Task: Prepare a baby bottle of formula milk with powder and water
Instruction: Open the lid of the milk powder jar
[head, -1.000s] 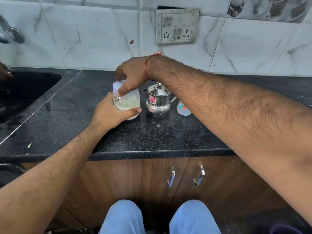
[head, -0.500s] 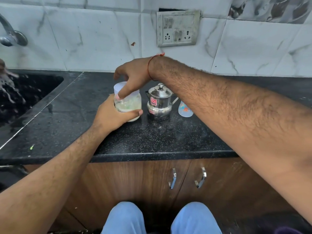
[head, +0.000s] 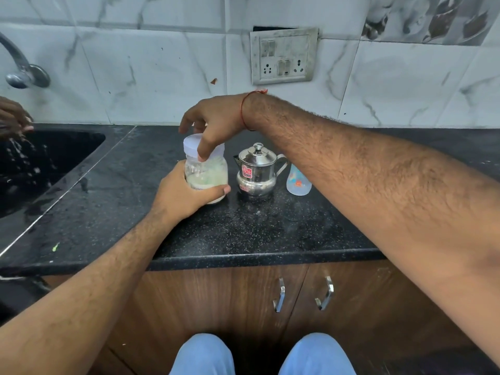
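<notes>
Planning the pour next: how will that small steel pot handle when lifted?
The steel pot looks rigid, likely heavy for its size if full. Its knobbed lid may sit loose and slip when tilted. The polished body looks slippery; the side handle seems safer.

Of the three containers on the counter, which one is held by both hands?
The plastic jar with the white lid, leftmost. The steel pot and the baby bottle stand untouched to its right.

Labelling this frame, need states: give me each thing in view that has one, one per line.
Clear plastic powder jar: upright on counter, white lid on, partly full.
Left hand: grips jar body.
Right hand: fingers on lid.
Steel lidded pot: upright, lid on.
Clear baby bottle: standing, top hidden by arm.
Wall tap: water splashing below, over another person's hand.
Cabinet doors: closed.
</notes>
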Motion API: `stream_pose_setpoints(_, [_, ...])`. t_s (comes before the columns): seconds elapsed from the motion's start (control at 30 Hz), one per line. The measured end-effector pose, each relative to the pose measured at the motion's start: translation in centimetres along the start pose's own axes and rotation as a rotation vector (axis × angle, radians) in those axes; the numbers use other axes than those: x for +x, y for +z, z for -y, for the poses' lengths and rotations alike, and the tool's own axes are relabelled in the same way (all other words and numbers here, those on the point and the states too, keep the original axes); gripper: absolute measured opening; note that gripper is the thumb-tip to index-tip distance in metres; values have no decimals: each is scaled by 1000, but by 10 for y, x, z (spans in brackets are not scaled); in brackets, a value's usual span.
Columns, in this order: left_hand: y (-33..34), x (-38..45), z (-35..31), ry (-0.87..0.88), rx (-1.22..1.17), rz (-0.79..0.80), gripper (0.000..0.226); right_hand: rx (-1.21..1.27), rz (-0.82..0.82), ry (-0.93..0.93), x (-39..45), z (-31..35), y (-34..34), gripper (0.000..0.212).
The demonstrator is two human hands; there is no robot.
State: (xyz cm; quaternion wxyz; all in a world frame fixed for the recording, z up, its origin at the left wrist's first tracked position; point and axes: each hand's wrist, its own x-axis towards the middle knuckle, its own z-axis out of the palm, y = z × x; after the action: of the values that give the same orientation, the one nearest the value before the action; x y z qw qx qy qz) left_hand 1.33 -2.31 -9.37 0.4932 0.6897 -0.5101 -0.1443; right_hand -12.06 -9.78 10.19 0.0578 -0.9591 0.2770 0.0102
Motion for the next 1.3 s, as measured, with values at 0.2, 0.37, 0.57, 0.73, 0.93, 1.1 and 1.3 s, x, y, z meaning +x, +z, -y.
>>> stream_pose_setpoints(0.2, [-6, 8, -2, 84, 32, 120, 115, 238, -197, -27, -34, -16, -14, 65])
stream_pose_setpoints(0.37, [-6, 17, 6, 80, 36, 176, 130, 570, -466, -86, -95, -44, 1, 59])
stream_pose_setpoints(0.57, [-2, 15, 6, 72, 22, 187, 141, 861, -791, -10, -189, -103, 59, 54])
stream_pose_setpoints(0.73, [0, 10, 3, 63, 2, 165, 145, 882, -880, 380, -241, -162, 141, 48])
stream_pose_setpoints(0.93, [-1, 4, 3, 51, -23, 166, 155, 663, -788, 581, -252, -180, 174, 46])
stream_pose_setpoints(1.1, [-3, 4, 6, 115, -101, 198, 165, 464, -770, 636, -250, -180, 178, 53])
stream_pose_setpoints(1.3, [-4, 0, 6, 102, -162, 149, 170, 396, -682, 724, -245, -174, 173, 66])
